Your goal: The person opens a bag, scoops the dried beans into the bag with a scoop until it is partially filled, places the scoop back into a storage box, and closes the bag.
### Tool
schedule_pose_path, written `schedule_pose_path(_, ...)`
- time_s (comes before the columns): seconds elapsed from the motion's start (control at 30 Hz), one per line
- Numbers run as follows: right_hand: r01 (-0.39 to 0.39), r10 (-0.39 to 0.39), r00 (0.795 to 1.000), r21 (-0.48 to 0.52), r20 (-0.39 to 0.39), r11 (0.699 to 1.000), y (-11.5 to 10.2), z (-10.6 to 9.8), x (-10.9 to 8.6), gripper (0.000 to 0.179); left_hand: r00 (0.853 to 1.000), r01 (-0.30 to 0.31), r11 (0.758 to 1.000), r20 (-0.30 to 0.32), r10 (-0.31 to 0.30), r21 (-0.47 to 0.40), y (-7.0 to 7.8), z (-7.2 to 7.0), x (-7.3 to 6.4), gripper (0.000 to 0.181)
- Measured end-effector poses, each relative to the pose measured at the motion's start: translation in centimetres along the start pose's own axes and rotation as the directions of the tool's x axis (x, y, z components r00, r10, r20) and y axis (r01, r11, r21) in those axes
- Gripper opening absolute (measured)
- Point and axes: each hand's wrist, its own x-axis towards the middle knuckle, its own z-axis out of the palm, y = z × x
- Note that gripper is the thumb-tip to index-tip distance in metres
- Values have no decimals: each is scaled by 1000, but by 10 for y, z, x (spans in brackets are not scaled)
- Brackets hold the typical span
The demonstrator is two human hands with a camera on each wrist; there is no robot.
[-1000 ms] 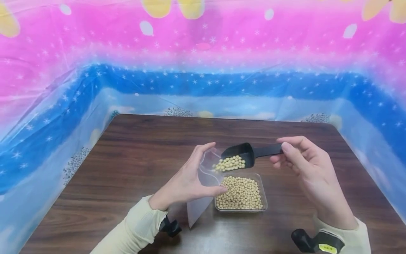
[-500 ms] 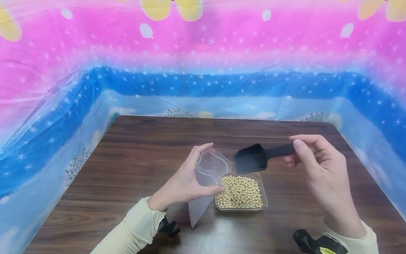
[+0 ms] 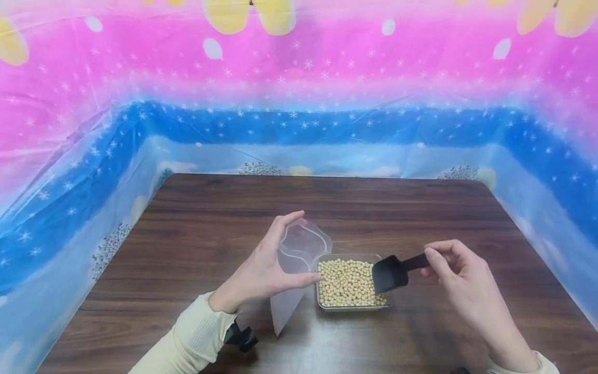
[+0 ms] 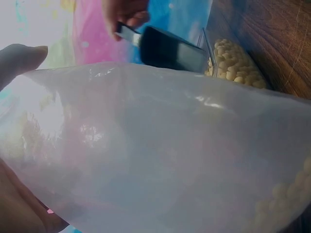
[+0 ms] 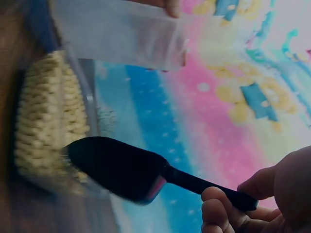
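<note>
My left hand (image 3: 259, 270) holds a clear plastic zip bag (image 3: 303, 244) upright, thumb and fingers spread around its gaping mouth. Pale beans (image 4: 282, 204) show through the bag's lower part in the left wrist view. A black scoop (image 3: 390, 275) is pinched by its handle end between the thumb and fingers of my right hand (image 3: 474, 291). Its blade tips down at the right side of a clear plastic box (image 3: 348, 309), overlapping the soybeans (image 3: 345, 283) that fill it. No beans show in the scoop.
Dark wood-grain table (image 3: 210, 208) lies under everything. A pink and blue patterned cloth (image 3: 299, 122) hangs around its back and sides. The box stands just right of the bag. A black wrist strap piece (image 3: 242, 337) hangs below the left sleeve.
The scoop has turned over from the bag's mouth, its beans gone from it, and moved right and down to the box. My left hand keeps holding the bag, shifted slightly left.
</note>
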Motion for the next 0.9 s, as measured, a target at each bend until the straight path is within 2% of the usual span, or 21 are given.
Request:
schedule_pose_path(0.1,-44,43,998,34,37,998,11,8,-1,34,1000,2,1000,-1,-2,4,-1,-1,-1,98)
schedule_pose_path(0.23,-135,120,988,169,92,976,23,21,2,34,1000,8,1000,-5,-8,8,0,-2,-3,98)
schedule_pose_path(0.4,-263,205,960,357,191,896,37,41,6,33,1000,8,1000,0,-8,0,1,-2,-3,98)
schedule_pose_path(0.57,-319,232,942,441,241,839,50,51,9,32,1000,5,1000,5,-5,4,1,0,-2,99)
schedule_pose_path(0.73,-354,241,929,486,280,799,62,51,12,33,1000,-23,1000,9,23,18,0,1,-1,100)
schedule_pose_path(0.83,-367,225,924,555,308,746,66,46,13,35,999,-31,999,7,31,22,1,0,-2,100)
schedule_pose_path(0.9,-357,195,929,634,314,686,66,41,13,33,1000,-24,999,7,23,24,1,0,-2,100)
